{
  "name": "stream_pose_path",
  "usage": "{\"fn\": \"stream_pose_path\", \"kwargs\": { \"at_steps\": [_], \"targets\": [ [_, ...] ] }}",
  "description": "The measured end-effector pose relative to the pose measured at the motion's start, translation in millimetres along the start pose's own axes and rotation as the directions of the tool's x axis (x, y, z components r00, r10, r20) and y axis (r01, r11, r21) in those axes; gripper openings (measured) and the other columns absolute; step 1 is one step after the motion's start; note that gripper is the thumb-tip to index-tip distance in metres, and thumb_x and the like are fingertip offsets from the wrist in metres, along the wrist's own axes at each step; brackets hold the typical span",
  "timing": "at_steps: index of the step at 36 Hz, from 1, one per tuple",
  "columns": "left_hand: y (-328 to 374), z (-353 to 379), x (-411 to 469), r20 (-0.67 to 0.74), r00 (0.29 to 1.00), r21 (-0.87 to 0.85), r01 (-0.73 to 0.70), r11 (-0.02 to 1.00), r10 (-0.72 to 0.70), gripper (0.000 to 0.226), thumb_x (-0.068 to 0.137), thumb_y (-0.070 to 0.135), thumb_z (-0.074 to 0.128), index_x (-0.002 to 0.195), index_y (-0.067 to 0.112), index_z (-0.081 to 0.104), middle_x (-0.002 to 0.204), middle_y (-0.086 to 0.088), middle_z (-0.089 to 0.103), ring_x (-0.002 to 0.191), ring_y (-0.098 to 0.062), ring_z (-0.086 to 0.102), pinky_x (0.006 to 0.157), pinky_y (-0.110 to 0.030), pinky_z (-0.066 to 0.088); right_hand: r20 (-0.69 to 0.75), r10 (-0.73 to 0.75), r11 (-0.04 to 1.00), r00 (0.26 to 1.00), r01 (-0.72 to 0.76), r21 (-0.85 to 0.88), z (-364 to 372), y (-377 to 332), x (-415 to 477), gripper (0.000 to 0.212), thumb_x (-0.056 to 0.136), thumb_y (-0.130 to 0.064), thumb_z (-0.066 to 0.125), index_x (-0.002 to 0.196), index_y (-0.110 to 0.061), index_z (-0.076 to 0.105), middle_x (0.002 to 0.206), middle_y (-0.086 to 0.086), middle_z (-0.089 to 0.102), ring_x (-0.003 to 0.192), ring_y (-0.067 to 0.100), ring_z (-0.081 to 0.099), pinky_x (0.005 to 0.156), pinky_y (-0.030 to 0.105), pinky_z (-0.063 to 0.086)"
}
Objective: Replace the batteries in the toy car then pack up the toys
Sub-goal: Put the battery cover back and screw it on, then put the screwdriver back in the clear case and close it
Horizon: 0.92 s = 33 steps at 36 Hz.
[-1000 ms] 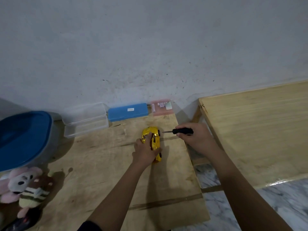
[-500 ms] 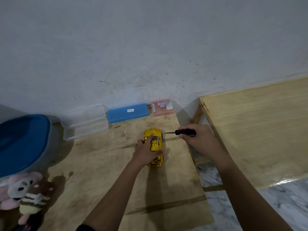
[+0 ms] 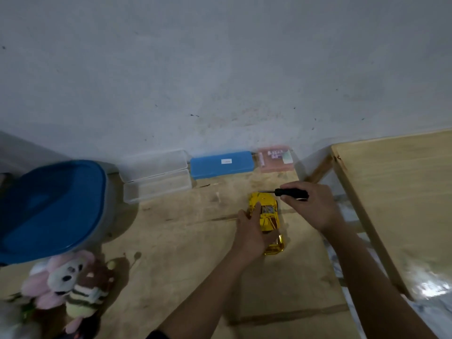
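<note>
Head view: the left hand point(image 3: 252, 232) is wrapped around the shiny yellow plastic toy car point(image 3: 266, 216), roof up on the plywood tabletop point(image 3: 186, 253). Just beyond the car's nose, the right hand point(image 3: 310, 206) closes on the black-handled screwdriver point(image 3: 286, 192). Early going, I'd say: no batteries showing, and the plush toys point(image 3: 66, 287) far left of the car sit unpacked.

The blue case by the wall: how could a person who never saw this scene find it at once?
Start at the grey wall behind the wooden board. A row of flat boxes lies along its foot: the clear case at the left, a pink box at the right. The blue case lies between them, the only opaque blue one, with a small white label.
</note>
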<state>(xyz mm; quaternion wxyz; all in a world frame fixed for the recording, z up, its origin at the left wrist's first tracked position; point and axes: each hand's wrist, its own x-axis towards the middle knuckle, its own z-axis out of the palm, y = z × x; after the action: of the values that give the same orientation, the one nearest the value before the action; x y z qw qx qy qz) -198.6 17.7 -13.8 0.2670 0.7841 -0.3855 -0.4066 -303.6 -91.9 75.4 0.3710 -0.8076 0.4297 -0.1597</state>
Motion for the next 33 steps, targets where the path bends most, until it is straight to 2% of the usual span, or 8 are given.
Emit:
{"fn": "stream_pose_path", "kwargs": {
  "at_steps": [3,7,11,16,19,23,28,33],
  "targets": [
    [-12.8,-25.1,0.0,0.035,0.997,-0.088,-0.070,0.994,0.073,0.083,0.086,0.041,0.064,0.150,0.025,0.015,0.136,-0.010,0.025,0.129,-0.025,0.036,0.110,-0.032,0.033,-0.021,0.024,1.000,0.999,-0.024,0.018,15.5,-14.8,10.7,0.022,0.081,-0.013,0.070,0.103,-0.013,0.071,0.088,-0.004,0.064,0.087,0.009,0.059,0.073,0.007,0.038],
    [-33.1,-72.8,-1.8,-0.129,0.984,-0.215,-0.149,0.965,0.124,0.060,0.091,0.024,0.060,0.143,0.023,0.031,0.133,-0.007,0.029,0.124,-0.020,0.046,0.095,-0.012,0.037,-0.053,-0.002,0.998,0.999,0.005,0.055,47.4,-40.7,28.2,0.019,0.081,-0.012,0.070,0.100,-0.016,0.070,0.089,-0.006,0.062,0.086,0.009,0.057,0.072,0.006,0.037],
    [-68.9,-128.0,-2.4,-0.419,0.908,-0.274,-0.146,0.951,0.019,0.052,0.092,0.028,0.057,0.139,0.026,0.036,0.130,0.001,0.034,0.120,-0.014,0.042,0.104,-0.032,0.041,-0.010,-0.018,0.990,1.000,0.019,0.138,91.4,-62.6,49.3,0.017,0.081,-0.015,0.071,0.096,-0.022,0.071,0.092,-0.004,0.065,0.088,0.007,0.059,0.073,0.004,0.041],
    [-112.1,-179.8,-3.5,-0.623,0.778,-0.180,-0.043,0.983,-0.080,0.065,0.092,0.031,0.056,0.147,0.019,0.022,0.152,-0.001,0.017,0.135,-0.011,0.021,0.107,-0.024,0.025,0.106,-0.031,0.988,0.994,0.015,0.153,149.0,-87.6,73.6,0.018,0.079,-0.012,0.072,0.097,-0.016,0.071,0.097,0.003,0.066,0.087,0.010,0.059,0.072,0.001,0.040],
    [-135.6,-196.6,0.1,-0.623,0.766,-0.188,0.053,0.981,-0.161,0.077,0.091,0.038,0.056,0.150,0.018,0.010,0.157,0.000,0.004,0.143,-0.022,0.011,0.115,-0.041,0.022,0.182,-0.047,0.990,0.982,0.022,0.141,180.6,-101.6,84.8,0.019,0.079,-0.009,0.072,0.096,-0.016,0.071,0.096,0.001,0.065,0.087,0.009,0.057,0.072,-0.002,0.038],
    [-147.5,-205.3,4.6,-0.564,0.776,-0.284,0.141,0.948,-0.284,0.085,0.091,0.041,0.055,0.151,0.018,-0.001,0.159,-0.004,0.000,0.144,-0.026,0.011,0.113,-0.039,0.019,0.212,-0.061,0.992,0.975,0.035,0.125,210.5,-112.3,94.7,0.018,0.076,-0.004,0.073,0.093,-0.013,0.073,0.089,-0.003,0.065,0.086,0.009,0.059,0.074,-0.002,0.038],
    [-159.0,-208.6,12.0,-0.511,0.808,-0.376,0.098,0.921,-0.295,0.076,0.092,0.029,0.058,0.150,0.015,0.010,0.151,-0.007,0.030,0.136,-0.022,0.032,0.110,-0.033,0.027,0.264,-0.044,0.999,0.963,0.037,0.030,235.0,-115.2,103.7,0.017,0.079,-0.006,0.071,0.095,-0.013,0.072,0.099,0.002,0.068,0.093,0.014,0.060,0.084,0.016,0.040],
    [-164.3,-210.5,18.7,-0.481,0.826,-0.439,0.064,0.896,-0.294,0.073,0.091,0.026,0.060,0.149,0.018,0.017,0.143,-0.001,0.041,0.131,-0.019,0.040,0.105,-0.029,0.033,0.307,-0.036,0.995,0.951,0.063,-0.079,251.3,-115.4,108.0,0.019,0.084,-0.008,0.065,0.100,-0.013,0.071,0.103,0.002,0.069,0.094,0.012,0.060,0.082,0.011,0.037]
  ]
}}
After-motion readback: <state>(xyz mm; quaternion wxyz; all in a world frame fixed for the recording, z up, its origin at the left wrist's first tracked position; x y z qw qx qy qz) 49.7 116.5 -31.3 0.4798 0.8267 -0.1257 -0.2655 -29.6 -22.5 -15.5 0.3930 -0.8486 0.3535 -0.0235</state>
